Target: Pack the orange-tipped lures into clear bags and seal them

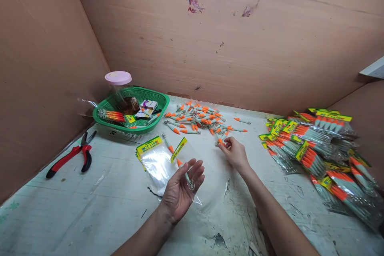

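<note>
Your left hand [181,192] half-curled, thumb holding an orange-tipped lure [187,177], your right hand [235,154] nearly closed, fingertips pinching another lure [220,141] beside the pile [206,121].

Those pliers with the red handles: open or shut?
Open: the pliers lie with their handles spread wide and a gap showing between the jaws.

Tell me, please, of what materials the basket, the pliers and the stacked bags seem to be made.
Basket: probably green plastic, slightly shiny, with a moulded-looking mesh wall.
Pliers: dull dark tips, likely steel; red-and-black handles, perhaps plastic or rubber.
Stacked bags: clear, glossy plastic film, showing bright glare.
</note>
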Motion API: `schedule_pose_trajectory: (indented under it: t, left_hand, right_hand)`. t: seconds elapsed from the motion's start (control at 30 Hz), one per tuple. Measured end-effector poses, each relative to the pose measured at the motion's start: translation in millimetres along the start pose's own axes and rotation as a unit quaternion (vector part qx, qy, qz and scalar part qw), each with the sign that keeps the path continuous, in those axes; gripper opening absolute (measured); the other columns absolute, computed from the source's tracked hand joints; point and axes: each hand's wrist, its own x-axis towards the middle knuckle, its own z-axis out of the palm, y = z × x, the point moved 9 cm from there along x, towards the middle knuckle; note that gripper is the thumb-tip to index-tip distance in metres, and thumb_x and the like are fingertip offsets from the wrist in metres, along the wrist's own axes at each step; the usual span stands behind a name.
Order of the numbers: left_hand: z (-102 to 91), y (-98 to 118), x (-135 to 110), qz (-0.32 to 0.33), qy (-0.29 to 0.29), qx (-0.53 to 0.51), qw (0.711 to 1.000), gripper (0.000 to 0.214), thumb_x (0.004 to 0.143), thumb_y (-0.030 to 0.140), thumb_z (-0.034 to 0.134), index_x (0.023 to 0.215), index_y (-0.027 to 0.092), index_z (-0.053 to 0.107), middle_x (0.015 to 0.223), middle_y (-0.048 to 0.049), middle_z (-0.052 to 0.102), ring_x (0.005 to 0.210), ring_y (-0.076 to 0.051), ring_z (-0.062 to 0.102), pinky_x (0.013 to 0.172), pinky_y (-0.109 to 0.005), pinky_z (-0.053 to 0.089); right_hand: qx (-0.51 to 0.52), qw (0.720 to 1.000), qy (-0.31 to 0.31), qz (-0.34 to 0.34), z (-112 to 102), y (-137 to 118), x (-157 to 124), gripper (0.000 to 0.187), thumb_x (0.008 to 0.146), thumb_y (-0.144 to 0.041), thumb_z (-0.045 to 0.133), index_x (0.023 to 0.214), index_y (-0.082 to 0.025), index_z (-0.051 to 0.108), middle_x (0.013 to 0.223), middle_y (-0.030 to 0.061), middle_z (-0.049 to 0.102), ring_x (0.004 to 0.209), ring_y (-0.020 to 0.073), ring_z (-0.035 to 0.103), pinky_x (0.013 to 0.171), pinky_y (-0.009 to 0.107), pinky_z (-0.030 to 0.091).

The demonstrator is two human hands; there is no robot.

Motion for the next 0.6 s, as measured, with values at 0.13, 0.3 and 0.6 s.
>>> schedule_pose_trajectory:
  t: [0.13,0.3,0.6]
  left_hand:
    - [1.5,4,2,0.003,0.0,0.005,1.0,0.017,0.086,0.016,0.051,0.099,0.01,0.061,0.089,-0.008,0.073,0.075,-0.015,0.07,0.069,-0.024,0.056]
    - [5.0,6,3,-0.003,-0.017,-0.001,1.0,0.024,0.091,0.026,0.046,0.102,0.01,0.059,0.089,-0.0097,0.073,0.077,-0.016,0.07,0.069,-0.025,0.057]
    - [3.1,4,4,-0.01,-0.024,0.024,0.999,0.026,0.091,0.024,0.043,0.108,0.009,0.056,0.089,-0.0102,0.073,0.075,-0.017,0.07,0.069,-0.026,0.057]
  right_hand:
    - [-0.005,0.999,-0.003,0.037,13,19,12,0.025,0.085,-0.038,0.058,0.093,-0.014,0.061,0.082,0.0028,0.063,0.071,0.0141,0.059,0.069,0.032,0.05]
    - [0.001,0.996,-0.019,0.086,-15,45,16,0.029,0.09,-0.033,0.053,0.114,-0.016,0.054,0.111,0.0064,0.059,0.091,0.0172,0.061,0.077,0.037,0.053]
    - [-0.031,0.995,-0.084,0.052,16,21,21,0.026,0.084,-0.033,0.063,0.101,-0.015,0.06,0.092,0.0031,0.064,0.08,0.0156,0.061,0.074,0.034,0.052]
